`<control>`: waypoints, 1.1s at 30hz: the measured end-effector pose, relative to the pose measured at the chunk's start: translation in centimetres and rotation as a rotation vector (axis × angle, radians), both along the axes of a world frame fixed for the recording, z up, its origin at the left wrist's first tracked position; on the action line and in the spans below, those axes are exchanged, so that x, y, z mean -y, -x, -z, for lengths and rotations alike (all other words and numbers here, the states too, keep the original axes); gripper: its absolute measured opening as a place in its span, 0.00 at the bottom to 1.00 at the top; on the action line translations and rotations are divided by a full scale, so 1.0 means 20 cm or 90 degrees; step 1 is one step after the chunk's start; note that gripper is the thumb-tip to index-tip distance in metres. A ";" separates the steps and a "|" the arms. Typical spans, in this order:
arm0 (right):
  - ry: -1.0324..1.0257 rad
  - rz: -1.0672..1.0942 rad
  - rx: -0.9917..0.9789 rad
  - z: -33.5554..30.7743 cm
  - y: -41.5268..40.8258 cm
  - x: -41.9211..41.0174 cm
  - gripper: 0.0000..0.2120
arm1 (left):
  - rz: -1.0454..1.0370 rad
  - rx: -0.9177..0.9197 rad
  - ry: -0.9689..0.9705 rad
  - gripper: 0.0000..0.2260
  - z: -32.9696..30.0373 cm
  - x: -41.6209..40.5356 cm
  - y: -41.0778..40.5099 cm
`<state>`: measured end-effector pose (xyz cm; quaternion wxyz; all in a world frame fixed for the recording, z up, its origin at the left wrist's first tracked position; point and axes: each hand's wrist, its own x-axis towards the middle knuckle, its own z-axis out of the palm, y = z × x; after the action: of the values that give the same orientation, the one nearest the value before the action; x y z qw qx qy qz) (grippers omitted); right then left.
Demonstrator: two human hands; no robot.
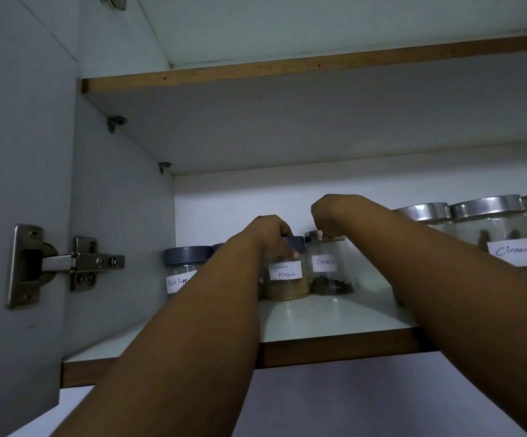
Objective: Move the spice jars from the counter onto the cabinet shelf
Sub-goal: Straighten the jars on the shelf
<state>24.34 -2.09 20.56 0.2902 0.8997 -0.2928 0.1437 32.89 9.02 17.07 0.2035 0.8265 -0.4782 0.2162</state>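
Both my arms reach into the cabinet over the lower shelf [328, 323]. My left hand [270, 234] grips the Garam Masala jar [287, 283] around its dark lid, thumb on the glass. My right hand [331, 217] holds the Cloves jar [330, 275] from above by its lid. Both jars stand upright on the shelf, side by side. A Black Pepper jar [183, 269] with a dark lid stands to the left, partly hidden by my left forearm.
Larger silver-lidded jars, one labelled Cinnamon [504, 238], line the shelf's right side behind my right arm. The upper shelf [287, 69] hangs overhead. The open door with its metal hinge [66, 263] is on the left.
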 end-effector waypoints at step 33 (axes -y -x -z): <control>-0.165 -0.113 0.161 0.13 0.07 -0.15 0.41 | -0.034 0.107 0.023 0.14 -0.03 0.01 0.07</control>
<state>22.93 0.84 18.00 0.1189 0.9265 -0.2623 0.2421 31.51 8.82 17.60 0.1717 0.8141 -0.4672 0.2992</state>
